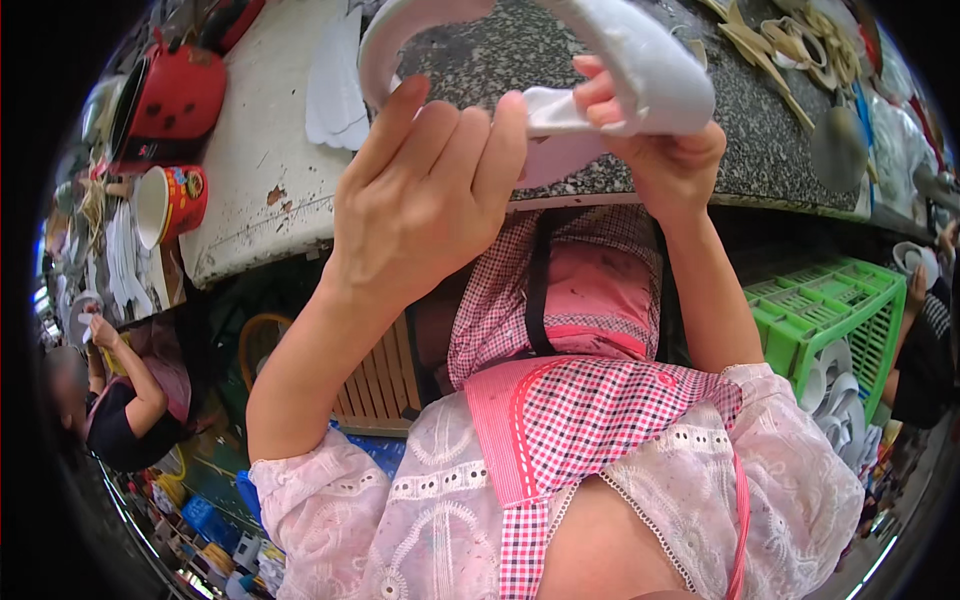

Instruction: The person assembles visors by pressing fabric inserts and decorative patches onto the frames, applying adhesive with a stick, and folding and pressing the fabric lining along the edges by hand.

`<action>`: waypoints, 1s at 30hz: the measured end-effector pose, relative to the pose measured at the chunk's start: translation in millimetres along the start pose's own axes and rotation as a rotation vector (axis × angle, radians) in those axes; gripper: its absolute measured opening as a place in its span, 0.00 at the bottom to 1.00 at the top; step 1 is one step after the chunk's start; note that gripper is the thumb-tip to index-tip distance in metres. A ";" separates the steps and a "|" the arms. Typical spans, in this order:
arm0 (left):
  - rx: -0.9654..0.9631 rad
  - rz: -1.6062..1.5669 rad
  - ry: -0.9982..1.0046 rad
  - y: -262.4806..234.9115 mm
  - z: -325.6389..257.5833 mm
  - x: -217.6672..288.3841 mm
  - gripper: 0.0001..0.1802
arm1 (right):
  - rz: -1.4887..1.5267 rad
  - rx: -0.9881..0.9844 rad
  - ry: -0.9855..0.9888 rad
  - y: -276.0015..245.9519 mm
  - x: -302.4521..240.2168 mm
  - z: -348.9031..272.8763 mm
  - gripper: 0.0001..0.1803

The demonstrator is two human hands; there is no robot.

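Note:
Above the table's near edge I hold up a white curved piece (pixel 655 75), smooth and thick like a shoe part; its exact kind I cannot make out. It bends round in a loop and runs past the top of the picture. My left hand (pixel 425 190), back turned up and fingers curled, grips its left and lower part. On the other side my right hand (pixel 670 160) is closed round the lower right bend, fingertips showing inside the loop. A narrower white strip (pixel 555 110) of it stretches between the two hands.
Flat white sole-shaped pieces (pixel 337 85) lie on the table (pixel 255 180), left of the speckled top (pixel 770 150). A red container (pixel 180 100) and a patterned tub (pixel 172 205) stand farther left. Beige strips (pixel 800 45) lie right. A green crate (pixel 825 310) holds white pieces. Co-workers sit both sides.

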State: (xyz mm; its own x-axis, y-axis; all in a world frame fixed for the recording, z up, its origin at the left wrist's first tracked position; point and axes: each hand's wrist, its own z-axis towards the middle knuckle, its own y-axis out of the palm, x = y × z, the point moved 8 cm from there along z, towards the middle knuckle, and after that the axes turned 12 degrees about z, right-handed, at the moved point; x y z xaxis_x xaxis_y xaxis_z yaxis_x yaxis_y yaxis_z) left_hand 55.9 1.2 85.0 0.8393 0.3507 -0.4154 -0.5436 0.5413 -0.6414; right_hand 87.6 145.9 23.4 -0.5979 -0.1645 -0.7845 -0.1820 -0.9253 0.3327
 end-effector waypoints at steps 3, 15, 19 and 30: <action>-0.093 0.047 0.007 7.2 2.0 4.0 0.09 | -0.455 -0.196 -0.393 19.3 -40.3 0.5 0.12; -0.658 -0.344 0.044 104.8 13.2 21.7 0.31 | -0.961 0.153 0.429 -42.6 54.9 9.1 0.31; -0.616 -0.424 -0.194 116.4 -27.2 20.9 0.35 | -1.024 0.381 0.175 -92.8 -16.6 21.8 0.21; -0.373 -0.420 -0.128 85.6 -6.4 22.4 0.21 | -1.423 0.605 -0.176 -182.3 -61.6 37.2 0.04</action>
State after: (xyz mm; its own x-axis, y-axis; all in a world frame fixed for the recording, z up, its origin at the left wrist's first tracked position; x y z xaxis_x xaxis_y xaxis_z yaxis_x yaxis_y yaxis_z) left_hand 28.2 50.5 16.8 0.9640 0.2656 -0.0095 -0.1073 0.3565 -0.9281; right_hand 128.6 337.5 30.5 0.2619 0.7781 -0.5710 -0.9088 -0.0004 -0.4173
